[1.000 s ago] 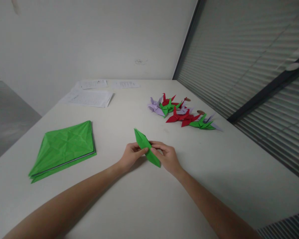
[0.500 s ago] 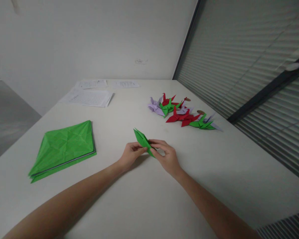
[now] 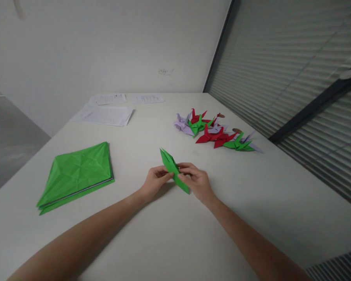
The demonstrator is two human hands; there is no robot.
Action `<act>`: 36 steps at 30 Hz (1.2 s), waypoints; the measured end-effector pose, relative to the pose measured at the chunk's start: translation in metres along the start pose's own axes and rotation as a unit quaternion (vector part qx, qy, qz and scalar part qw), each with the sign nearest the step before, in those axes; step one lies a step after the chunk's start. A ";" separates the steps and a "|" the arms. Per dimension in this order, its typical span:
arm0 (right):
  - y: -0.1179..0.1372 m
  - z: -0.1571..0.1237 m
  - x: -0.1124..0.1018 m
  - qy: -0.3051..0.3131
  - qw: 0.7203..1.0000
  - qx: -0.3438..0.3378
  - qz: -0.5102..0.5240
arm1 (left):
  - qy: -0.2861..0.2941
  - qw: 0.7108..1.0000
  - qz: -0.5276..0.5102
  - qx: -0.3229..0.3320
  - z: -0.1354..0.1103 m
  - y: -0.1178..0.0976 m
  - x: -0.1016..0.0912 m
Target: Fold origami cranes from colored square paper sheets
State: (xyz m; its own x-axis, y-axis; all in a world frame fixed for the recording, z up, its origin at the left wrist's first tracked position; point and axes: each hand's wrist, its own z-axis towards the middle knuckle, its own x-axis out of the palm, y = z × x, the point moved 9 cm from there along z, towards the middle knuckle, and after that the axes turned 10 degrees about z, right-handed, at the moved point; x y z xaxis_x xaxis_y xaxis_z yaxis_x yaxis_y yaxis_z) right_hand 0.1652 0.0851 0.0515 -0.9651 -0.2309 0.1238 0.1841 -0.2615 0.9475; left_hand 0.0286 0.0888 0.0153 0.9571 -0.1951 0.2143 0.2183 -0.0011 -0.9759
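A narrow, pointed piece of folded green origami paper [image 3: 168, 160] is held between my two hands over the white table. My left hand [image 3: 155, 182] pinches it along its left edge, thumb on the near face. On the other side, my right hand [image 3: 196, 183] grips it with the thumb in front and the fingers behind. The split upper tip points up and away to the left; the lower tip slants down toward me on the right. Parts of both hands' fingers are hidden behind the paper.
Left of my hands lies a stack of creased green paper sheets [image 3: 80, 168]. Several red, green and lilac paper cranes [image 3: 210, 136] sit at the back right, near the window blinds [image 3: 280, 70]. Printed papers [image 3: 105, 116] lie at the far left, before the wall.
The folded green paper has turned slightly and its lower point now shows below my right hand. My right thumb has shifted up along it. Both hands stay in nearly the same place.
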 end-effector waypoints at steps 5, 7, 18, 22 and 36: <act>-0.023 0.001 -0.005 -0.025 0.990 0.108 0.091 | 0.000 1.000 -0.018 -0.015 -0.001 0.002 0.000; -0.031 -0.001 -0.003 -0.021 0.983 0.145 0.114 | -0.007 1.000 -0.015 -0.012 -0.001 0.002 -0.001; -0.029 -0.005 0.004 -0.023 0.989 0.142 0.046 | -0.041 0.998 0.038 -0.036 -0.003 0.002 -0.005; -0.028 -0.003 -0.002 -0.057 0.991 0.117 0.022 | -0.053 0.997 0.042 -0.027 -0.003 0.001 -0.006; -0.033 -0.005 -0.006 -0.100 0.988 0.115 0.019 | -0.083 0.994 0.010 -0.069 -0.005 0.011 -0.009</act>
State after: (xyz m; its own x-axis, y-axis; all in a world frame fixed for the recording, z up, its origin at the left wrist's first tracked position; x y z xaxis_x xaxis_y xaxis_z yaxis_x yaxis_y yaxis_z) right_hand 0.1653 0.0906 0.0181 -0.9799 -0.0409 0.1952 0.1966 -0.0313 0.9800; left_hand 0.0220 0.0859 0.0022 0.9818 -0.0311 0.1874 0.1815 -0.1366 -0.9738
